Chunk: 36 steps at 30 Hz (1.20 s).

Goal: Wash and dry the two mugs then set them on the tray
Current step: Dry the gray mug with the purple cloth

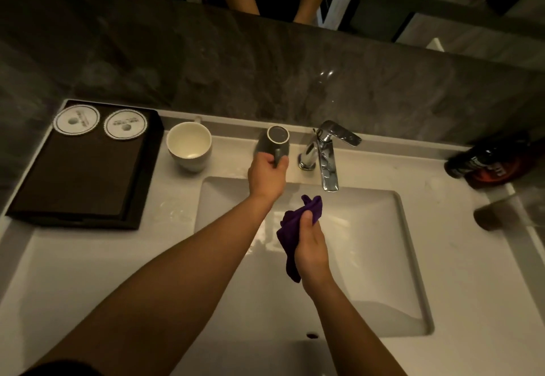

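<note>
purple cloth (290, 237), grey mug (272, 142) — white-rimmed

Bare forearms (177, 272), black sleeve edge (65, 371)

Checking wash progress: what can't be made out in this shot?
Head view:
- Grey mug: inside faces away; handle largely covered by the left grip.
- White-lined mug: wet or dry, too dim to tell.
- Coasters on the tray: print too small.
- Dark bottle, at right: label blurred.
- Purple cloth: partly bunched inside the right grip.
</note>
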Motion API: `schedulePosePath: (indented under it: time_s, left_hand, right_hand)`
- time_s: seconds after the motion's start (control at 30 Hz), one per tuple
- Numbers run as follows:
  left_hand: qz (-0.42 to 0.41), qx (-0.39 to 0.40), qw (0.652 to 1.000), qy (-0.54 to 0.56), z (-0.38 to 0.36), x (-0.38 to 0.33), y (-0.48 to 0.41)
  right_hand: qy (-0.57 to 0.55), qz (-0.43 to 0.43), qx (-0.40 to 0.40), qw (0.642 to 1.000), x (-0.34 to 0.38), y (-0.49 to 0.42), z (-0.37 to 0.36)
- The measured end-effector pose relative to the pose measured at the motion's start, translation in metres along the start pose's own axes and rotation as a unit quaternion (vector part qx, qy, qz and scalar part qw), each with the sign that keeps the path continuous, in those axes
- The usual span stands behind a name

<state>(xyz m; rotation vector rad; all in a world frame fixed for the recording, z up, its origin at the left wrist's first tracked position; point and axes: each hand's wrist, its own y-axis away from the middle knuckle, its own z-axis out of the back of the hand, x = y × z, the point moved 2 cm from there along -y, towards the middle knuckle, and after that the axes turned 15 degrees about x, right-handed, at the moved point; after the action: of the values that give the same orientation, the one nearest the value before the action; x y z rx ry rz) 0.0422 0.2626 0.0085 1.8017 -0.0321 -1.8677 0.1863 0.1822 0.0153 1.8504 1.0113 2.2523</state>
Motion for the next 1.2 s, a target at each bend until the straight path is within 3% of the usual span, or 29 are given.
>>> schedulePosePath:
  time_s: [0.27, 0.53, 0.77, 0.87, 1.03, 1.2]
  left_hand:
    - [0.024, -0.035, 0.998, 0.044, -0.003, 0.001, 0.002]
    - [0.039, -0.062, 0.993, 0.094, 0.033, 0.021, 0.066]
    - [0.028, -0.056, 0.993, 0.103, 0.038, 0.022, 0.136]
    - [0.023, -0.053, 0.995, 0.087, 0.038, 0.01, 0.157]
    - [0.01, -0.052, 0.992, 0.116, 0.051, -0.003, 0.186]
    - [-0.043, -0.018, 0.984, 0.172, 0.06, -0.013, 0.206]
  right_hand:
    - [0.031, 0.021, 0.024, 0.999, -0.002, 0.006, 0.014]
    - [0.052, 0.053, 0.052, 0.996, 0.016, 0.014, 0.006]
    - [0.254, 0.168, 0.046, 0.951, 0.05, 0.019, -0.026]
    - [0.323, 0.172, 0.062, 0.929, 0.058, 0.026, -0.04]
    - [0.192, 0.164, 0.082, 0.964, 0.061, 0.027, -0.044]
    - [-0.004, 0.051, 0.086, 0.995, 0.079, 0.031, -0.035]
